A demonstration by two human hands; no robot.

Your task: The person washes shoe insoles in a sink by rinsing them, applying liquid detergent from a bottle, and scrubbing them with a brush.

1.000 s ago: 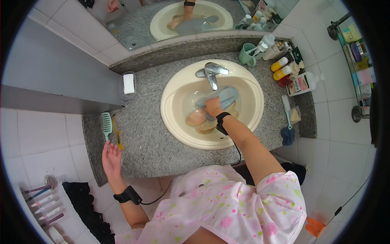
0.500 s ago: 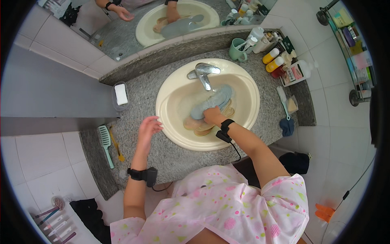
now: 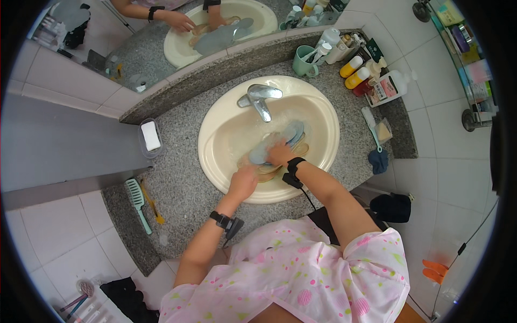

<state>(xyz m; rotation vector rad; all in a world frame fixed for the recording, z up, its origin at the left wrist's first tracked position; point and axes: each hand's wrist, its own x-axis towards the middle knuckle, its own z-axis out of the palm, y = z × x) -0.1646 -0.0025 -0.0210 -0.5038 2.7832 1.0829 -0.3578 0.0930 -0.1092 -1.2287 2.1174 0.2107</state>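
Observation:
A flat, grey-blue, slipper-shaped thing (image 3: 294,131) lies slantwise in the cream sink (image 3: 215,124). Under and beside it are rounded tan pieces (image 3: 302,149), partly covered. My right hand (image 3: 280,154) is closed over the middle of the grey-blue thing, its fingers somewhat blurred. Over the sink's front rim reaches my left hand (image 3: 244,182), at the near left end of the tan pieces. Its back is toward me and its fingertips are hidden, so I cannot tell whether it grips anything. A chrome faucet (image 3: 261,99) stands behind the basin.
White soap (image 3: 151,135) sits in a clear dish at left, above a green hairbrush (image 3: 138,204). A green cup (image 3: 305,62), yellow-capped bottles (image 3: 354,72) and a white jug (image 3: 389,89) line the back right. A light-handled brush (image 3: 371,126) lies at right.
My left hand has moved from outside the sink's left rim, fingers spread, rightward into the basin near my right hand. My right hand stays on the grey-blue thing. The view has shifted slightly.

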